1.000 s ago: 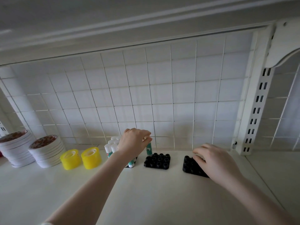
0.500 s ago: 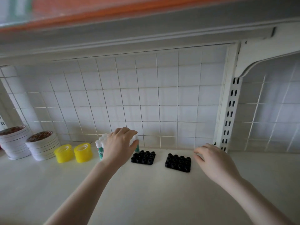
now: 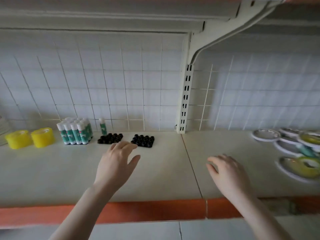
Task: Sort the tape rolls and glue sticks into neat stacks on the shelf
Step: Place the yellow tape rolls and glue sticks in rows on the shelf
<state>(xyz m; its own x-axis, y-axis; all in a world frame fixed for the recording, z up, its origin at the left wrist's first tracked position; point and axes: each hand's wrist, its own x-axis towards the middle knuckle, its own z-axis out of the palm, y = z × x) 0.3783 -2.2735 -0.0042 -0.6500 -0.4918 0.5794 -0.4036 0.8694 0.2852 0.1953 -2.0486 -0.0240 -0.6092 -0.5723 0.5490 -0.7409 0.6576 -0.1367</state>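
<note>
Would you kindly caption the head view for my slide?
Both hands, left and right, hover open over the shelf near glue sticks and yellow tape rolls.

Both hands [image 3: 116, 163] empty over shelf [image 3: 164, 174].

Stationery shop aisle. Retail gondola shelf [image 3: 155, 179], cream metal, orange price-strip edge [image 3: 138, 213] along front. Slotted upright [image 3: 185, 101] with curved bracket [image 3: 225, 32] carrying shelf above. White wire-grid back panel [image 3: 112, 84]. Stock in multiples: block of identical glue sticks [image 3: 74, 133], yellow tape rolls [image 3: 29, 138], flat tape rolls [image 3: 299, 153] at right, black display trays [image 3: 126, 139]. Tiled floor below.
</note>
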